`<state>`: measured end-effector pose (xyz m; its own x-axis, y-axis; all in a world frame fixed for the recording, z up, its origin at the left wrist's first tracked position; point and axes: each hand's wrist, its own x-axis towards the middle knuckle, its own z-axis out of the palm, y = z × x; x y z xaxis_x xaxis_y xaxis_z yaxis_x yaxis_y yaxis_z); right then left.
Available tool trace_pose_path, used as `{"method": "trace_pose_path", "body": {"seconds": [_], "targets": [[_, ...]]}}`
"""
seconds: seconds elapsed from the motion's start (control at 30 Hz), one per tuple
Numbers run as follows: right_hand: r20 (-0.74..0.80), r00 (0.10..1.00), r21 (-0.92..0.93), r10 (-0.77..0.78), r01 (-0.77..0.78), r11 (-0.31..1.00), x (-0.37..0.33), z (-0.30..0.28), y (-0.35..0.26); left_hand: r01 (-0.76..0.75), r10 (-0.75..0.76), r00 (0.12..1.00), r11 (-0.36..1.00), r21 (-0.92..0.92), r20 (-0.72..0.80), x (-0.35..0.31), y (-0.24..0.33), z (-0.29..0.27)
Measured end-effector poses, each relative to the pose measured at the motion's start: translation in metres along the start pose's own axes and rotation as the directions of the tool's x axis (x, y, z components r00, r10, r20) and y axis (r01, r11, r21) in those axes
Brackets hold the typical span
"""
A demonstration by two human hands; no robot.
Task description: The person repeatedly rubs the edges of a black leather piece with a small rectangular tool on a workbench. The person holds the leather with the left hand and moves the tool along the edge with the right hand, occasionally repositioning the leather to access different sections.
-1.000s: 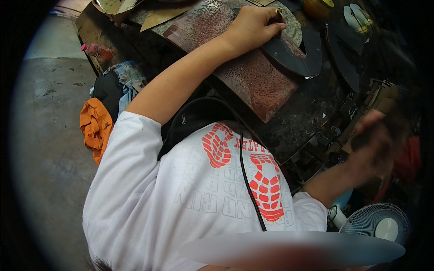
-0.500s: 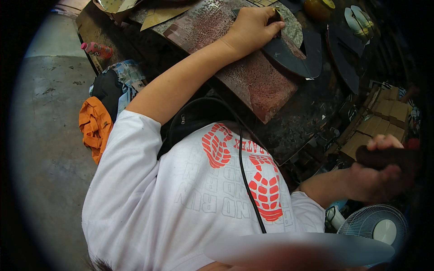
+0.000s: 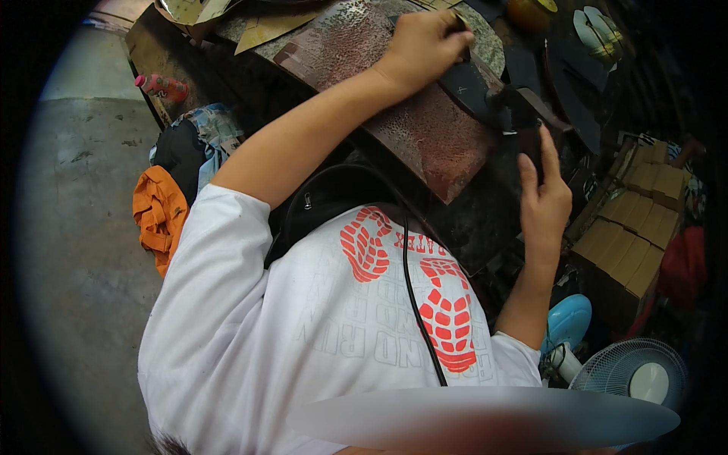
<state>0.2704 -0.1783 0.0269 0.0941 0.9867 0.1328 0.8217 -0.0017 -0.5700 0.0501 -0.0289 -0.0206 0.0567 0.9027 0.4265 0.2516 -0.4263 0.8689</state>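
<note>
A curved black flat piece (image 3: 464, 85) with a small pale mark lies across a worn reddish-brown board (image 3: 444, 140) and a speckled round slab (image 3: 491, 47). At its upper end my left hand (image 3: 425, 49) is closed; a small dark item with a golden edge shows by the fingertips, too hidden to name. My right hand (image 3: 547, 201), near the piece's right end, is wrapped round a dark tool (image 3: 525, 114), its shape blurred against the dark bench. The tool covers part of the black piece. My index finger and thumb lie along the tool's side.
More dark flat pieces (image 3: 580, 98) and pale sole-shaped pieces (image 3: 597, 32) lie at the far right, with a yellow-brown jar (image 3: 532, 14). Cardboard boxes (image 3: 622, 235) and a fan (image 3: 633, 371) stand right. A pink bottle (image 3: 163, 87) and orange cloth (image 3: 161, 212) are left.
My right hand has swung from the far right, with the dark tool, up and leftward to the right end of the black piece. My left hand has barely moved.
</note>
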Motion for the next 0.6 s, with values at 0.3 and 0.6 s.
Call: {"method": "trace_pose_path", "body": {"seconds": [0.3, 0.6], "targets": [[-0.021, 0.998, 0.004, -0.065, 0.065, 0.998, -0.008, 0.008, 0.026, 0.058, -0.054, 0.992, 0.998, -0.037, 0.116, 0.0, -0.005, -0.002], [-0.387, 0.876, 0.503, -0.288, 0.462, 0.73, 0.008, -0.101, -0.056, -0.405, 0.363, 0.912, 0.872, 0.276, 0.191, -0.001, 0.008, -0.003]]}}
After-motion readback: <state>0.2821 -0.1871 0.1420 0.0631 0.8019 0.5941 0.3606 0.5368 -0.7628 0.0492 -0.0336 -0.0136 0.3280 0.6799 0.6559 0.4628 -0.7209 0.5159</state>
